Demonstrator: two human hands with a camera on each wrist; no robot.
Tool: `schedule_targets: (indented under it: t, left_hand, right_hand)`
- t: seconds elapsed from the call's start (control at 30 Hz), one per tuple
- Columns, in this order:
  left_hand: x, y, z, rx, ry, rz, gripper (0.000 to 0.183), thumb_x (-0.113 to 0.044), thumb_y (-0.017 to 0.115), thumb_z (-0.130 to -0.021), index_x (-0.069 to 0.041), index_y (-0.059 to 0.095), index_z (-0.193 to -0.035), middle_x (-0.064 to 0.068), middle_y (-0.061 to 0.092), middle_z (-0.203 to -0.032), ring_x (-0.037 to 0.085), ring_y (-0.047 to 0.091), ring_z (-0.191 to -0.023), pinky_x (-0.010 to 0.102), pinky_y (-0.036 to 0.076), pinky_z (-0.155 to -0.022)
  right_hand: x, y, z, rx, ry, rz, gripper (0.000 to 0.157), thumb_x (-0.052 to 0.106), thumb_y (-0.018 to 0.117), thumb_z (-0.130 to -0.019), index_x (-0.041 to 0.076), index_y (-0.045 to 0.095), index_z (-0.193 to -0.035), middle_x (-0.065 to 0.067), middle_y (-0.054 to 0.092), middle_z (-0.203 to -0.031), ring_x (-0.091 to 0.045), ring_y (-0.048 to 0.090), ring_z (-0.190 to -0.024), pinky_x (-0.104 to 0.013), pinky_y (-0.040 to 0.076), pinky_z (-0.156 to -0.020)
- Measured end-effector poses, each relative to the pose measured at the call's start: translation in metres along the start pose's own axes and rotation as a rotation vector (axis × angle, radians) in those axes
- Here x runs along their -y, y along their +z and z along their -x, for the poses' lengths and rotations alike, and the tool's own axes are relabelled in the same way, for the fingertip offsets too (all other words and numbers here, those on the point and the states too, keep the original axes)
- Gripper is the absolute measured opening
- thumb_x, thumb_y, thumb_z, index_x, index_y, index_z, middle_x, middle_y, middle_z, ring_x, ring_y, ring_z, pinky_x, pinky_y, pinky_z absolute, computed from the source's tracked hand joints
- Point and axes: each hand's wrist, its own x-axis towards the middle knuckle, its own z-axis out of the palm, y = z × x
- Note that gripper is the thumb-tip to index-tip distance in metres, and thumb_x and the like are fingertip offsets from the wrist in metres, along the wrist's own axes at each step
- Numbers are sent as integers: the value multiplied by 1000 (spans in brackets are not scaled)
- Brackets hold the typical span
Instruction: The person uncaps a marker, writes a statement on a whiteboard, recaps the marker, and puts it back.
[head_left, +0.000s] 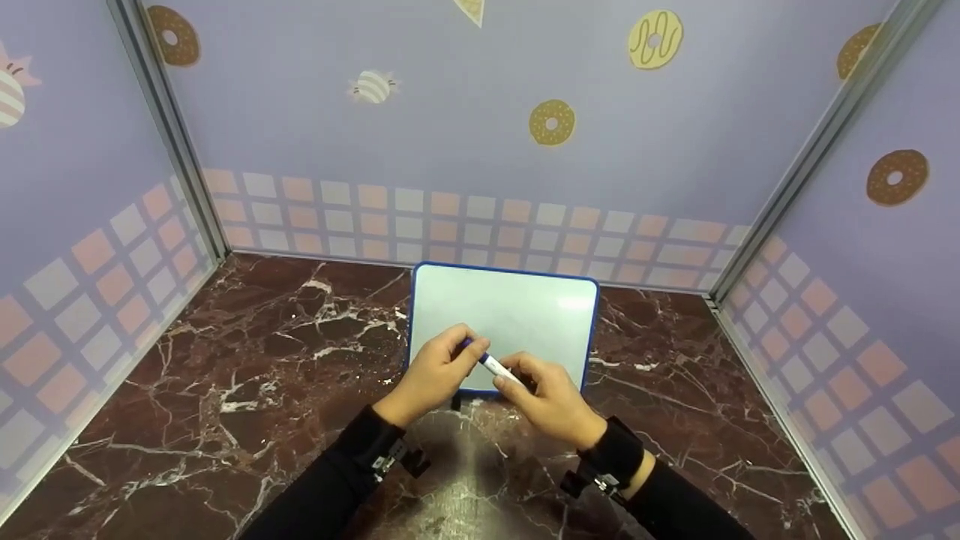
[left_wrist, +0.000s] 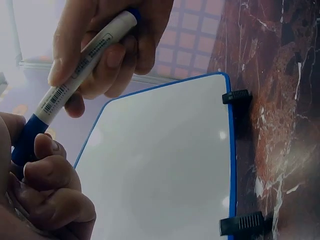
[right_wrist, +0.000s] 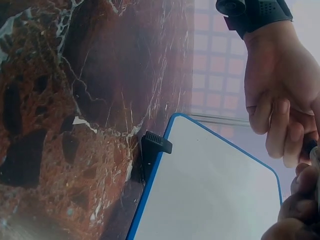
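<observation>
Both hands hold a marker (head_left: 496,367) with a white barrel and blue cap in front of a whiteboard. My left hand (head_left: 439,365) pinches the capped end between thumb and fingers. Around the white barrel curl the fingers of my right hand (head_left: 552,399). In the left wrist view the cap (left_wrist: 29,139) is on the marker, and printed text with a barcode shows along the barrel. Behind the hands stands the blue-framed whiteboard (head_left: 517,311), its surface blank. Black feet (left_wrist: 242,224) hold its lower edge on the table. In the right wrist view the marker is mostly hidden by fingers.
A dark red marbled table (head_left: 300,427) lies under everything. Lilac panels (head_left: 450,150) with doughnut and candy prints enclose the back and both sides, joined by metal corner posts (head_left: 795,165). Each wrist wears a black band with a small camera (head_left: 415,463).
</observation>
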Motion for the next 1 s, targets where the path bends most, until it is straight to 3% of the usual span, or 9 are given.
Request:
schedule_targets:
  t: [0.27,0.6,0.8,1.0]
  left_hand:
    - [5,-1,0,-2,48,-125,33,-32,63,-116,-16,66,-87,-13,41,-69,5,38,-62,28,33,-62]
    - [8,2,0,-77,57,-77,48,-26,65,-115,-18,47,-71,-13,34,-64,8,33,-61,26,27,-60]
    - [10,3,-1,-70,74,-65,46,-22,63,-114,-16,49,-71,-13,36,-65,7,34,-61,26,29,-60]
    - [10,0,0,-58,111,-82,47,-18,63,-113,-16,47,-69,-15,35,-64,6,34,-59,25,29,-59]
  right_hand:
    - [2,0,-2,8,-20,32,12,14,73,-110,5,78,-116,9,65,-82,1,46,-61,-21,42,-54]
    - [3,5,-2,55,-59,59,16,14,66,-114,2,76,-119,1,65,-79,1,47,-62,-21,42,-54]
    - [2,6,1,41,-143,146,11,8,66,-113,3,73,-118,3,61,-76,3,43,-62,-21,40,-52]
    - [2,8,4,38,-169,153,10,5,65,-112,5,72,-119,6,55,-76,4,41,-63,-19,38,-52]
